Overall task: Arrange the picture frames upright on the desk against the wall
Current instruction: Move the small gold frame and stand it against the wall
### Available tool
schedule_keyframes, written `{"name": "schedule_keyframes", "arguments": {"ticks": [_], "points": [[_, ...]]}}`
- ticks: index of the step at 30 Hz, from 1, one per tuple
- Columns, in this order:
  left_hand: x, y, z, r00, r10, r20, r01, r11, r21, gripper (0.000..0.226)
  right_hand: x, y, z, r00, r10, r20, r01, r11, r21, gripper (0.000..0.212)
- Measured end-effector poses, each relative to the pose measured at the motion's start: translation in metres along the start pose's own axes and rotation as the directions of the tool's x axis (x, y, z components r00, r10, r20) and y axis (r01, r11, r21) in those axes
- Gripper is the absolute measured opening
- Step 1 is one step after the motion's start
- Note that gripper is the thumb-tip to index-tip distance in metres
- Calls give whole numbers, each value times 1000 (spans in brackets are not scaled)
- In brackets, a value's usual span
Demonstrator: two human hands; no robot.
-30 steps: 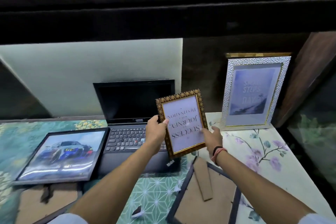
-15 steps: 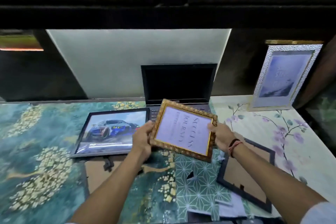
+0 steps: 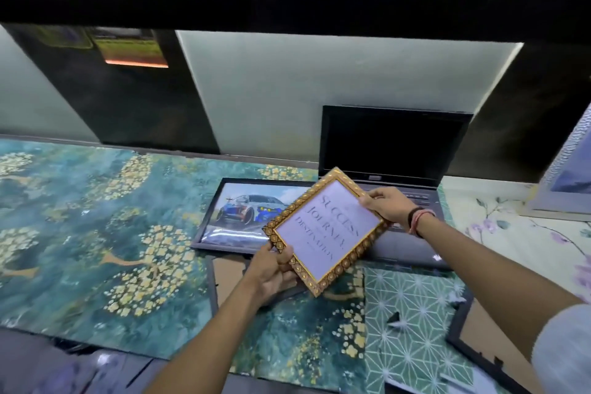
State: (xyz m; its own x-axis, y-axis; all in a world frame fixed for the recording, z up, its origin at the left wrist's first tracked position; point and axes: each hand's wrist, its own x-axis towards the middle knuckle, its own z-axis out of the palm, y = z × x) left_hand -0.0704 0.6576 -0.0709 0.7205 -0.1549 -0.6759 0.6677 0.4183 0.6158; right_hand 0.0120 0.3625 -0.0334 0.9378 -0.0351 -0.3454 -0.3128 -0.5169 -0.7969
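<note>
Holding the gold frame over clutter

Both hands, left hand (image 3: 271,269) and right hand (image 3: 385,206), pinch the gold-bordered quote frame (image 3: 326,230) tilted above the surface (image 3: 80,217). At 11 o'clock lies the car picture frame (image 3: 243,213); a slip could knock its glass.

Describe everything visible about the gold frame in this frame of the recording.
The gold frame is a small rectangle with an ornate border of round medallions. It holds a pale print reading SUCCESS, JOURNEY, DESTINATION. It is held in the air, tilted and rotated diagonally, over the car picture and laptop. The left hand grips its near corner, the right hand its far edge.
</note>
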Motion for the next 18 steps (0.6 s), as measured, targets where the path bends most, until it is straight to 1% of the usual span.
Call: {"name": "schedule_keyframes", "arguments": {"ticks": [1,2,3,5,6,7,8,11,13,16,18], "points": [[-1,5,-8,1000,17,-14,-18,998,-60,27,0,-13,7,999,29,29,-30,999,19,31],[-2,12,-17,999,36,-31,-39,993,-110,27,4,-22,15,996,54,66,-57,997,49,17],[-2,18,-28,998,57,-37,-62,986,-153,27,8,-34,26,992,69,104,-81,990,116,10],[2,28,-48,995,82,-58,-93,968,-233,31,14,-55,47,989,68,131,-104,950,294,12],[5,34,-58,994,87,-68,-102,959,-265,34,19,-67,59,992,56,117,-96,925,369,12],[8,40,-68,993,92,-69,-108,947,-303,38,24,-81,71,995,39,88,-73,903,423,10],[12,47,-79,993,94,-69,-112,937,-331,40,32,-96,85,999,20,48,-39,901,433,10],[24,73,-108,992,94,-82,-116,939,-324,40,56,-140,119,998,-39,-42,53,916,397,14],[37,97,-127,990,61,-127,-95,954,-284,42,73,-168,136,992,-102,-77,123,933,339,17],[65,144,-153,984,-5,-176,-44,960,-275,26,103,-211,157,969,-220,-116,242,942,233,20],[83,177,-168,971,-33,-237,-34,961,-273,27,122,-239,171,951,-273,-145,296,941,166,23]]}}
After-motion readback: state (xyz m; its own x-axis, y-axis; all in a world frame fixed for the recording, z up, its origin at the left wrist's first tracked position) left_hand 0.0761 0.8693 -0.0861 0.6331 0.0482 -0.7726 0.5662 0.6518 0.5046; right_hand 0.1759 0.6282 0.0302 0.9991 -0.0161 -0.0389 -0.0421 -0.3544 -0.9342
